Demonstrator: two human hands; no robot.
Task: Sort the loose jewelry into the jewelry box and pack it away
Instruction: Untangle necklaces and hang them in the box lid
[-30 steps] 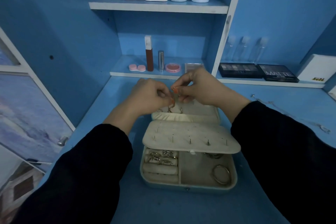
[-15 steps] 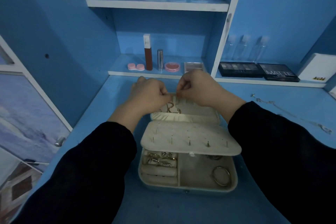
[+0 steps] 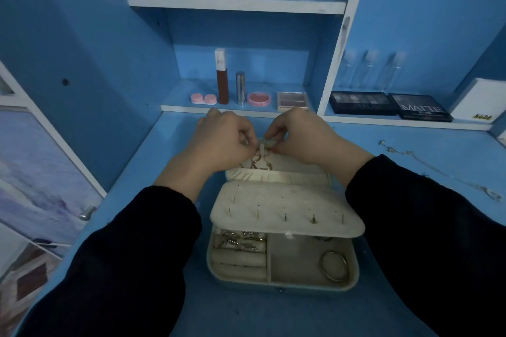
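At the lower centre of the frame the jewelry box (image 3: 282,288) lies open on the blue desk (image 3: 273,317); its near left compartment holds padded rolls with several rings (image 3: 241,241) tucked in, and the near right compartment holds a metal hoop (image 3: 334,265); above these a cream flap (image 3: 287,200) lies level, with a row of earring pins (image 3: 313,218) standing up through it; behind the flap the lid (image 3: 273,176) leans back, showing a gathered pocket along its lower edge. Both hands are at the top of the lid, just above centre, close together and almost touching; the left hand (image 3: 221,142) has its fingers curled in and seems to pinch the upper end of a gold chain (image 3: 258,159) that hangs down the lid's lining; the right hand (image 3: 304,137) pinches a small strap (image 3: 265,142) between thumb and forefinger, though exactly how the fingertips meet is hidden. The step in hand looks like fastening this chain under the lid's strap; the next move probably calls for pressing the strap closed over the chain without letting the links slip, then letting go with both hands. Farther off, at the right edge of the desk, a silver necklace (image 3: 390,149) lies loose and well apart from the box, so sorting is not finished and closing comes later; beyond, at the top of the frame, shelves carry a lens case (image 3: 204,98), a lipstick tube (image 3: 221,76) and dark palettes (image 3: 361,102).
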